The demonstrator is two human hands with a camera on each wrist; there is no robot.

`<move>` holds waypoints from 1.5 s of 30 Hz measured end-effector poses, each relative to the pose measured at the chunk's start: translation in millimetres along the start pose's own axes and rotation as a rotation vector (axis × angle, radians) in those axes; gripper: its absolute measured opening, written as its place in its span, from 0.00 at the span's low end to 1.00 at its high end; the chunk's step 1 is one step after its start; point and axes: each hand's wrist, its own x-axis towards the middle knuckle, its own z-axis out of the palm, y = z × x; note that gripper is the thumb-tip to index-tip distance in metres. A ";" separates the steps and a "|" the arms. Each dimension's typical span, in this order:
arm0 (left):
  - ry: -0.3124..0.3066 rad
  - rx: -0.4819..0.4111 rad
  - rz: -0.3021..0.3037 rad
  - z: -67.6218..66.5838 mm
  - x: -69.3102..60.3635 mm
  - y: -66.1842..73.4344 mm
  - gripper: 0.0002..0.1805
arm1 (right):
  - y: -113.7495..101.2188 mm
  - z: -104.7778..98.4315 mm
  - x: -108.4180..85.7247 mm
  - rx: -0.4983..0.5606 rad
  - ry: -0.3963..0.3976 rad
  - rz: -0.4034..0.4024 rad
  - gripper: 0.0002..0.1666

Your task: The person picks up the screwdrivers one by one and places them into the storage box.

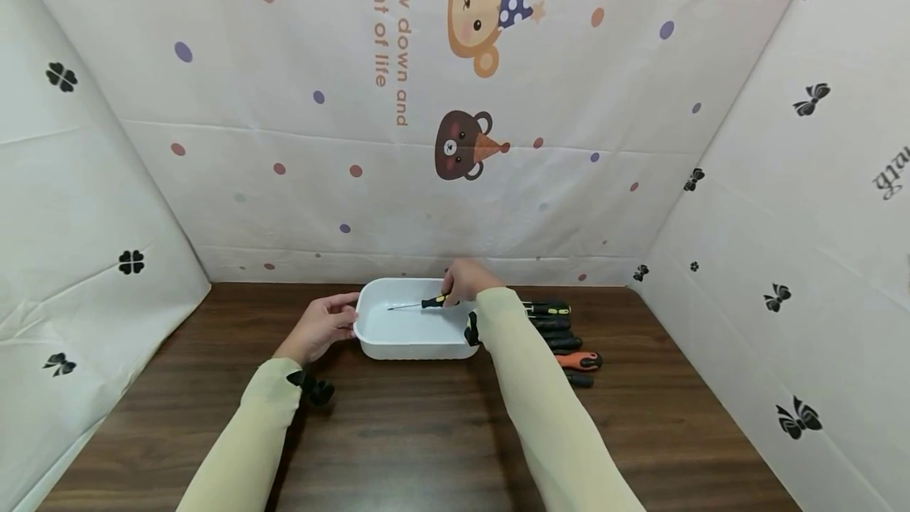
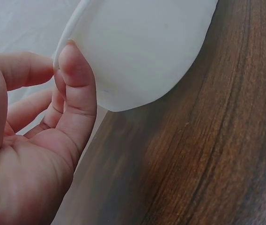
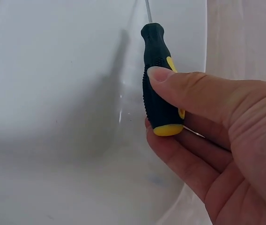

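Observation:
A white plastic tray [image 1: 415,330] with rounded corners and raised walls stands on the table near the back. At its left end, my left hand [image 1: 325,326] pinches the rim; in the left wrist view the fingertips [image 2: 74,63] meet at the tray's edge [image 2: 137,51]. My right hand [image 1: 469,281] holds a screwdriver by its dark, yellow-marked handle [image 3: 158,101], with the thumb on one side and fingers round the other. The screwdriver's thin metal shaft [image 1: 404,307] points left over the tray's inside. Its handle casts a shadow on the tray in the right wrist view.
Right of the tray lie several more tools with dark handles [image 1: 558,323], one with an orange handle [image 1: 579,360], partly hidden by my right sleeve [image 1: 540,401]. A printed white cloth [image 1: 398,204] hangs behind the brown wooden table [image 1: 398,433] and along both sides.

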 end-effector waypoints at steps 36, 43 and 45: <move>0.004 -0.016 0.017 3.8 0.9 3.4 0.31 | 1.3 10.4 6.1 -0.019 -0.062 0.052 0.15; 0.001 -0.005 0.021 3.0 1.3 2.9 0.31 | 0.0 10.9 2.4 -0.045 -0.060 0.041 0.15; -0.003 -0.006 0.023 3.1 1.1 2.7 0.31 | -0.3 10.8 1.4 -0.056 -0.060 0.039 0.14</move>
